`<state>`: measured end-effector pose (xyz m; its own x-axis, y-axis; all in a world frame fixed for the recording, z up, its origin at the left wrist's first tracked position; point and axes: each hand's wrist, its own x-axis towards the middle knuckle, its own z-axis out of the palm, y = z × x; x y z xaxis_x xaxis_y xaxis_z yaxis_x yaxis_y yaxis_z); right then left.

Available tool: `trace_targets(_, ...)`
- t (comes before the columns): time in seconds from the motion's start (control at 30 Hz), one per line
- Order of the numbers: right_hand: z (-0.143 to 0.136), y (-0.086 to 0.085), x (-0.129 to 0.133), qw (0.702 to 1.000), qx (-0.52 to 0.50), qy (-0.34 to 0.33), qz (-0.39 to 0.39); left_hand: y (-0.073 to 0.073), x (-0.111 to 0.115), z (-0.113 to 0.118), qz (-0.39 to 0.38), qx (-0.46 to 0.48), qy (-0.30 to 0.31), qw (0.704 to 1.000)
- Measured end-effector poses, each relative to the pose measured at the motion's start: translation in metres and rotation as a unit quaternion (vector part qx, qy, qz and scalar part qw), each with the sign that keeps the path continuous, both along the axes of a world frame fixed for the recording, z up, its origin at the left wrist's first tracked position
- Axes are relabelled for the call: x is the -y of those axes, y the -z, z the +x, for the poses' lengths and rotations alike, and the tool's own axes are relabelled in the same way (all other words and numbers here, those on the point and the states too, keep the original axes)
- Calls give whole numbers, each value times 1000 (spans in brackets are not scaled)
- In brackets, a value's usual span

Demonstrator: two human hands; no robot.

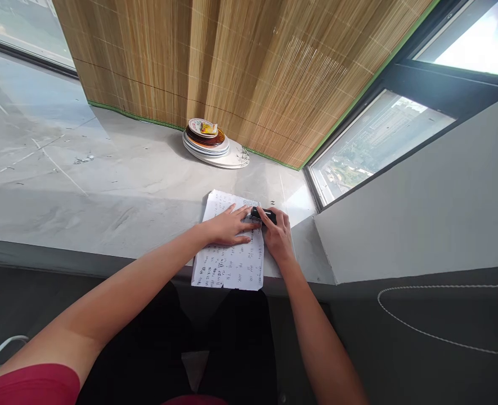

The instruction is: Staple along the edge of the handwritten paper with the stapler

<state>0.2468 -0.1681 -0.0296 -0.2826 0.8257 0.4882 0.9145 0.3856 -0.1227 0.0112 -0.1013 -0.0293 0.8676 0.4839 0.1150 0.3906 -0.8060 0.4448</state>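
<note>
White paper sheets (232, 264) covered in handwriting lie on the grey marble ledge, their lower edge reaching past the ledge's front. My left hand (230, 226) rests flat on the paper with its fingers spread. A small black stapler (264, 214) sits at the paper's right edge, close to my left fingertips. My right hand (279, 235) is closed around the stapler, with a finger along its top. The stapler's underside and the paper edge beneath it are hidden.
Behind the paper stands a stack of plates (215, 151) with a small yellow packet (209, 129) on top. A bamboo blind (232, 67) hangs behind them. A white wall (421, 208) and window border the right side. Small scraps (84, 160) lie at the left.
</note>
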Motion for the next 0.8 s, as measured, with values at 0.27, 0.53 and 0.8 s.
trace_targets(0.27,0,0,0,1000,-4,0,5,-2,1,0,2,4,3,1000)
trace_targets(0.53,-1,0,0,1000,-9,6,-5,1,0,0,2,1,2,1000)
trace_targets(0.8,-3,-3,1,999,39,25,-20,0,0,-1,-8,11,2,1000)
